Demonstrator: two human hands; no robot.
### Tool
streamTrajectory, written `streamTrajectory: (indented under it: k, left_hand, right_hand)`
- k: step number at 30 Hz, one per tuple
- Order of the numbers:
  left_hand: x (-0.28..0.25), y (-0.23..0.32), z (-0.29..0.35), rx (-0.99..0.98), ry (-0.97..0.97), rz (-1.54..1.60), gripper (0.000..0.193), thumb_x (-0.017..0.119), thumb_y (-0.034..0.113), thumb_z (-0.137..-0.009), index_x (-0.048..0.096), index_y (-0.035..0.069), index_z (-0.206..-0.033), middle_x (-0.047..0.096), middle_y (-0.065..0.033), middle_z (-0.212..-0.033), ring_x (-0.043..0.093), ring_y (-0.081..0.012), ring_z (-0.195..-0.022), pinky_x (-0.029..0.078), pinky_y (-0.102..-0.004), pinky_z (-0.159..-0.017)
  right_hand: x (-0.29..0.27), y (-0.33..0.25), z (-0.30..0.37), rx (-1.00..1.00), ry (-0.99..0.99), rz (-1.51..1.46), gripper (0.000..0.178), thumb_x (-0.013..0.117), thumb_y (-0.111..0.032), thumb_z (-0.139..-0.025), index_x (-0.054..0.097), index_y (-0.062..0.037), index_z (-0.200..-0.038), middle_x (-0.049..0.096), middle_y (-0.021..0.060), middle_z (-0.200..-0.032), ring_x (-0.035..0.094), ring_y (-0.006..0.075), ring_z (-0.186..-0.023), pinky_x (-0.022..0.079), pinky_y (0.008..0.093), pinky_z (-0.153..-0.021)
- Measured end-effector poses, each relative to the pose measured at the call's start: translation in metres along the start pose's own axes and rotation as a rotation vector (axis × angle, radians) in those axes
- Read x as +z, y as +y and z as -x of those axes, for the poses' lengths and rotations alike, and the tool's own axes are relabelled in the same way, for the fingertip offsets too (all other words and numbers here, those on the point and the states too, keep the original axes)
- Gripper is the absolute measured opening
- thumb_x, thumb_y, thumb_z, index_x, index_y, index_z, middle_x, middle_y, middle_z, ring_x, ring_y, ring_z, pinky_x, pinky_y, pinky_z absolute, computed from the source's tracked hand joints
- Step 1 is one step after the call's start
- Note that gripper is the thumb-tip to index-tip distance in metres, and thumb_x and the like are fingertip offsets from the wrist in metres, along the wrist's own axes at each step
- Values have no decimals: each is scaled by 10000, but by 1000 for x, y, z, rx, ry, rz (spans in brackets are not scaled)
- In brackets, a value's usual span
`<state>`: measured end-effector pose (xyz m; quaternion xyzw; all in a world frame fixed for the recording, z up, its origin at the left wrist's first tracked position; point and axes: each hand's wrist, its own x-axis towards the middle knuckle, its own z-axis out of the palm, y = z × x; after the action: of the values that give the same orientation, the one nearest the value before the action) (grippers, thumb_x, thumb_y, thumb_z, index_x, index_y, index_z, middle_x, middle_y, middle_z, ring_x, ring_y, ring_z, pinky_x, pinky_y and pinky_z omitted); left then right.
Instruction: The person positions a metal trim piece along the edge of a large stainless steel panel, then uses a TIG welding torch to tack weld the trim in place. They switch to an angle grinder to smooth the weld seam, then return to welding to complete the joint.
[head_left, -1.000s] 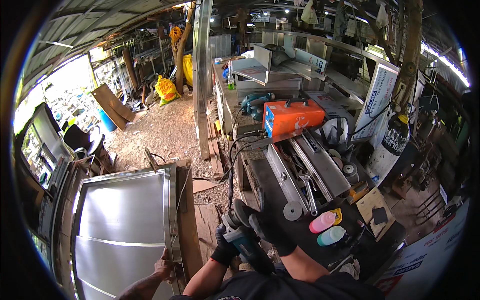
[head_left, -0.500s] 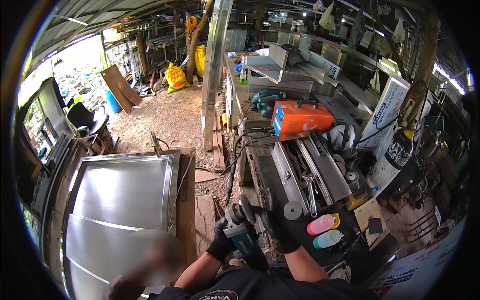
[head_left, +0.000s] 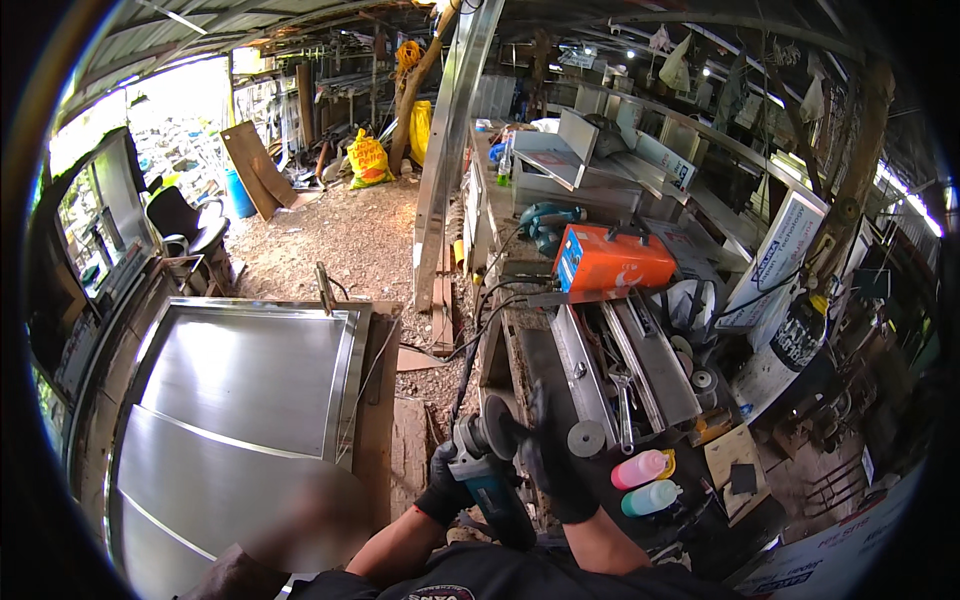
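My left hand (head_left: 446,486), in a black glove, is closed round the teal and grey angle grinder (head_left: 488,488) in front of my body. The grinder's dark round disc (head_left: 498,426) faces right, on edge. Just right of the disc is my right hand (head_left: 552,465), also black-gloved, its fingers stretched upward and its thumb side toward the disc. Whether the thumb touches the disc I cannot tell. A loose grey disc (head_left: 586,438) lies on the dark bench beyond that hand, beside a wrench (head_left: 624,415).
A framed stainless sheet panel (head_left: 240,370) lies at left, with a blurred person (head_left: 310,515) over its near corner. Pink (head_left: 640,468) and green (head_left: 652,498) bottles lie on the bench. An orange machine (head_left: 614,258) stands farther back. A metal post (head_left: 450,150) rises ahead; dark cables (head_left: 475,345) hang beside the bench.
The whole view has shifted slightly. My right hand's fingers have straightened upward beside the disc. My left hand still holds the grinder.
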<state>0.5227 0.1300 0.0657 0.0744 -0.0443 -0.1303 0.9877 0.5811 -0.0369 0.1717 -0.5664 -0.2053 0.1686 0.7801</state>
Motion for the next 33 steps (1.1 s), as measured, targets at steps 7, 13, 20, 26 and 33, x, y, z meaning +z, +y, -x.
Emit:
streamTrajectory:
  k: [7,13,20,26,33]
  left_hand:
    - [-53,-4,-5,-77,-96,187,932,580,620,-741,490,57,-1478,594,-280,-1369,588,-476,-1206,390,-667,-1107]
    - [0,-14,1,63,194,-162,885,564,589,-792,476,60,-1495,528,-274,-1456,540,-502,-1269,375,-639,-1139]
    - [-4,-11,-11,30,5,37,718,602,500,-827,570,55,-1389,634,-231,-1330,617,-430,-1189,436,-575,-1109]
    - [-4,-12,-25,-99,1,18,645,610,442,-849,581,61,-1369,656,-212,-1284,640,-397,-1155,466,-545,-1086]
    - [-6,-13,-30,-92,-61,34,618,638,450,-880,593,51,-1349,668,-218,-1269,658,-411,-1130,478,-580,-1062]
  right_hand:
    - [-6,11,-14,-201,-163,117,626,558,-213,-1068,290,-38,-1606,531,125,-1475,514,202,-1346,400,352,-1129]
    - [-43,44,-15,-172,-165,-101,578,449,-276,-1109,270,-64,-1616,423,94,-1540,530,228,-1345,442,394,-1114]
    - [7,19,-3,-253,18,20,548,385,-383,-1119,487,9,-1487,595,128,-1442,570,216,-1320,417,397,-1135]
    - [-12,34,-16,-125,158,-159,473,473,-339,-1097,553,-16,-1432,663,97,-1302,653,191,-1137,517,363,-983]
    - [-17,24,-11,-141,111,-244,423,531,-157,-1001,569,-19,-1399,629,105,-1363,619,194,-1214,521,338,-975]
